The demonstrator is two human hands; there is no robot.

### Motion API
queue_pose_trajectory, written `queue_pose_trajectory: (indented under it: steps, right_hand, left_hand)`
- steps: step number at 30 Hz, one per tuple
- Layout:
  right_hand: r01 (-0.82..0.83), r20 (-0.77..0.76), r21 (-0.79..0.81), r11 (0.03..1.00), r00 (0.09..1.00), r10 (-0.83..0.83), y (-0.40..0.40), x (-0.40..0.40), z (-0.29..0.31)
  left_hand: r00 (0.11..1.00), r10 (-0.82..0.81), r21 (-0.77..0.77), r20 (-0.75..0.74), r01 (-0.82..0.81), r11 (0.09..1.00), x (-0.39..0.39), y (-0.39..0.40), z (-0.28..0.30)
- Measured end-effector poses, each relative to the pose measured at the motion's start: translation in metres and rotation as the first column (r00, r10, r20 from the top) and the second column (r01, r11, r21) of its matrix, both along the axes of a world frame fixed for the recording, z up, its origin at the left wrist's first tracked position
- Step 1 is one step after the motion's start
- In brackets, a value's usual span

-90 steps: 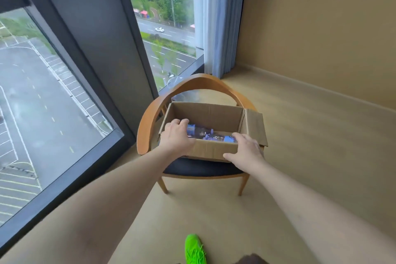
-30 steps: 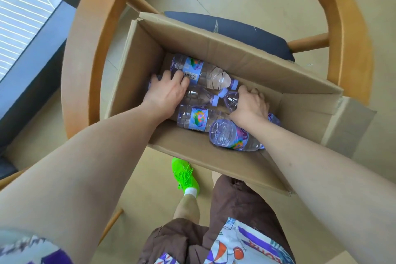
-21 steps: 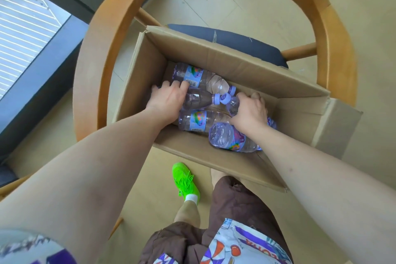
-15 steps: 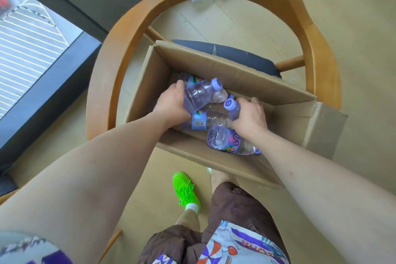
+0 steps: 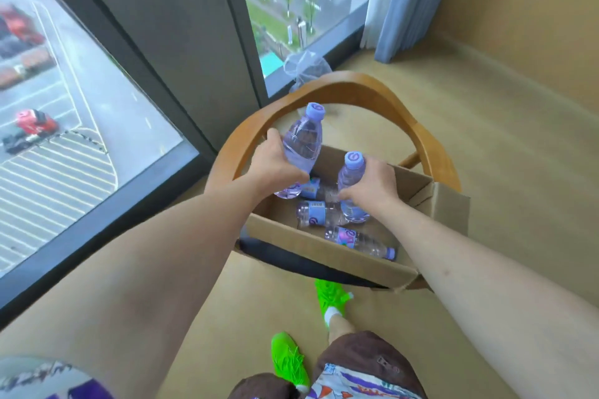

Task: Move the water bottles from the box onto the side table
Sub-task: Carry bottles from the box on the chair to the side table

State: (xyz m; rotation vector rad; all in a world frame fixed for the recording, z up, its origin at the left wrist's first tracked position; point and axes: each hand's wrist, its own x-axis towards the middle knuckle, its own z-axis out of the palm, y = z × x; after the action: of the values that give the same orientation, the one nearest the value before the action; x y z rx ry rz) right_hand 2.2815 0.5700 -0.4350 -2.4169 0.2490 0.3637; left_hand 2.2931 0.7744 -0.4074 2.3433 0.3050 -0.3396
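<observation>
The left hand (image 5: 275,163) is wrapped around the belly of a clear water bottle (image 5: 301,146) with a purple cap, which stands raised above the cardboard box (image 5: 324,246), long axis near upright and tipped a little away from the person. The right hand (image 5: 369,185) is closed around a second bottle (image 5: 351,181), cap up, whose base looks level with the box's opening and not yet clear of it; the right bottle therefore has the shorter margin over the rim. Three more bottles lie on their sides on the box floor: one (image 5: 312,188) partly hidden beneath the left hand, one (image 5: 316,216) in the middle, and one (image 5: 359,241) nearest the front wall with its cap pointing right. The box sits on the dark seat of a wooden chair (image 5: 350,87), whose curved backrest arches just behind both raised bottles, so backward travel is blocked. Open floor lies to the right and toward the person. The side table is out of view, so its direction cannot be judged. A window (image 5: 81,107) and a curtain (image 5: 405,0) close off the far side.
</observation>
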Motion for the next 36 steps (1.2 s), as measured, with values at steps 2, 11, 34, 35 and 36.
queue_pose_trajectory:
  steps: [2, 11, 34, 35, 36]
  right_hand:
    - [0.019, 0.067, 0.034, 0.999, 0.998, -0.021, 0.013, -0.012, 0.032]
    - [-0.125, 0.316, 0.206, 0.970, 0.947, 0.055, 0.072, -0.055, 0.157]
    - [-0.892, 0.478, 0.341, 0.295, 0.435, 0.763, 0.272, -0.358, 0.262]
    - [-0.906, 0.490, 0.338, 0.254, 0.400, 0.775, 0.282, -0.384, 0.265]
    - [-0.919, 0.499, 0.334, 0.211, 0.362, 0.787, 0.291, -0.412, 0.269]
  left_hand:
    - [0.997, 0.032, -0.056, 0.075, -0.028, 0.998, -0.017, 0.009, 0.034]
    - [0.933, 0.242, -0.246, 0.266, -0.177, 0.953, -0.096, 0.068, 0.149]
    - [0.081, 0.885, -0.305, 0.459, -0.921, 0.242, -0.555, 0.153, 0.237]
    - [0.029, 0.886, -0.318, 0.463, -0.928, 0.197, -0.584, 0.154, 0.240]
    - [-0.025, 0.885, -0.332, 0.465, -0.932, 0.147, -0.614, 0.154, 0.244]
